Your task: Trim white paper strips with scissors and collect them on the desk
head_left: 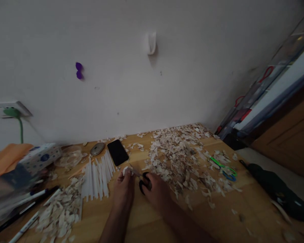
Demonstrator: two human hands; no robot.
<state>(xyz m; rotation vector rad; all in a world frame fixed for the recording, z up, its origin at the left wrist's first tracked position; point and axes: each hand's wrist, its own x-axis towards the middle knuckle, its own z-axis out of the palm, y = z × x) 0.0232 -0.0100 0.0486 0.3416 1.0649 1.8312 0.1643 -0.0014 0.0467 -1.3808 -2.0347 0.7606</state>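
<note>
Near the middle of the wooden table (142, 221), my left hand (124, 187) pinches a small whitish piece (127, 169), its exact kind too small to make out. My right hand (157, 190) is closed on a pair of scissors (143, 179), fingers through the black handle loops. The blades point left towards the pale piece; whether they touch it I cannot tell. A large heap of pale, dry flakes (177, 152) spreads behind and to the right of my right hand. Left of my left hand lies a row of white strips (97, 179).
Behind the strips lie a black phone (118, 152) and a grey oval object (97, 148). A smaller flake pile (62, 209) and pens (25, 226) are at front left, a tissue box (42, 156) farther back. Green-and-blue scissors (224, 168) lie right. A wall (131, 94) bounds the back.
</note>
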